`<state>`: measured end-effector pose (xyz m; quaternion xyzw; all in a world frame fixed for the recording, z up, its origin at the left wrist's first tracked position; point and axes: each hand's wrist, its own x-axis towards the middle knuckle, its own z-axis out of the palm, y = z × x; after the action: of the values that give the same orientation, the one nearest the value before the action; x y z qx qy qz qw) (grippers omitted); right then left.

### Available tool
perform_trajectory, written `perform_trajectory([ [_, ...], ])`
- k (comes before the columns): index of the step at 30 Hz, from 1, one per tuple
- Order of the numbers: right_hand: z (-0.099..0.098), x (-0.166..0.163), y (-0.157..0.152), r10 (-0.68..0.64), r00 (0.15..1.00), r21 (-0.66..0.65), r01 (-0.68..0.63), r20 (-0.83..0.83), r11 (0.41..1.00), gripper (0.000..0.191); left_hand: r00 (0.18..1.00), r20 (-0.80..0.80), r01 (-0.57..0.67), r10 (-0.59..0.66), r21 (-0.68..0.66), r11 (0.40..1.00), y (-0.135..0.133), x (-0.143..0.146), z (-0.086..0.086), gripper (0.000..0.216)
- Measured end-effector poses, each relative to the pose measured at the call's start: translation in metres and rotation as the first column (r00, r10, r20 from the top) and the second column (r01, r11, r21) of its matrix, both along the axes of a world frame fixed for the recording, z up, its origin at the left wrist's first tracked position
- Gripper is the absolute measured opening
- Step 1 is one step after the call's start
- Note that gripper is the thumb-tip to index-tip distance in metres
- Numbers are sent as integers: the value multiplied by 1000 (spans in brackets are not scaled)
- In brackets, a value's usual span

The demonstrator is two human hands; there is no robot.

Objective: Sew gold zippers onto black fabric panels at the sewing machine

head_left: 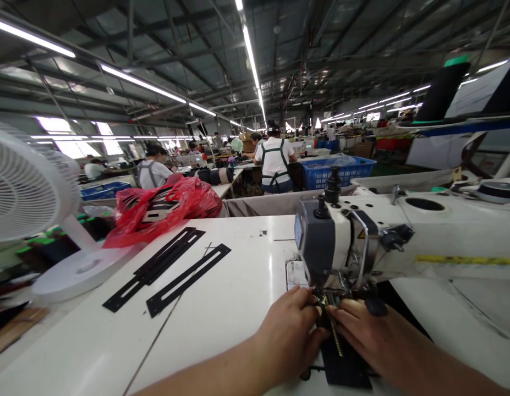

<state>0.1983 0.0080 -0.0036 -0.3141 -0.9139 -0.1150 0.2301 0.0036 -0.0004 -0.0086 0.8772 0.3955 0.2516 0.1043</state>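
At the needle area of a white sewing machine (pixel 354 231), a black fabric panel (pixel 345 368) lies with a gold-toothed zipper (pixel 335 333) along it. My left hand (pixel 291 330) is closed at the panel's left edge, its thumb and fingers pinching near the presser foot. From the right, my right hand (pixel 370 333) presses its closed fingers onto the panel beside the zipper. The presser foot and needle are mostly hidden by the machine head and my fingertips. More dark material extends behind my right hand.
Black slotted strips (pixel 188 280) lie on the white table (pixel 234 324), left of the machine. Behind them sits a red plastic bag (pixel 197 198) with black pieces inside. A white fan (pixel 27 187) stands at left. Co-workers and a blue basket (pixel 321 175) are beyond the table.
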Motion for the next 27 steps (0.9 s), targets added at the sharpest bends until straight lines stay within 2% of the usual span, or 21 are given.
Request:
perform_trajectory([
  [2,-2,5,6,-12,1000,44,11,23,999,30,998,-56,-18,21,47,999,-1,2,1,12],
  [4,-6,10,12,-96,995,38,97,-15,995,27,992,-118,-36,51,122,992,-4,5,1,10],
  [6,-11,14,16,-228,969,-67,223,-91,973,25,982,-175,-33,74,229,973,-8,8,-1,9],
  [8,-13,14,16,-355,920,-227,315,-167,922,25,975,-206,-14,90,343,939,-12,12,-6,11],
  [11,-7,9,9,-441,865,-389,330,-240,860,22,972,-211,-5,103,423,906,-15,15,-14,16],
  [15,2,1,0,-464,849,-381,353,-255,855,20,975,-201,1,92,418,908,-14,15,-16,17],
  [19,-3,-3,1,-485,853,-307,417,-192,855,21,978,-198,5,72,363,932,-16,13,-10,15],
  [24,-10,-11,7,-564,824,-362,512,-48,779,27,974,-226,34,34,292,956,-19,13,-2,16],
  [27,-7,-14,10,-602,798,-324,576,23,751,29,971,-238,50,16,271,961,-21,13,1,17],
])
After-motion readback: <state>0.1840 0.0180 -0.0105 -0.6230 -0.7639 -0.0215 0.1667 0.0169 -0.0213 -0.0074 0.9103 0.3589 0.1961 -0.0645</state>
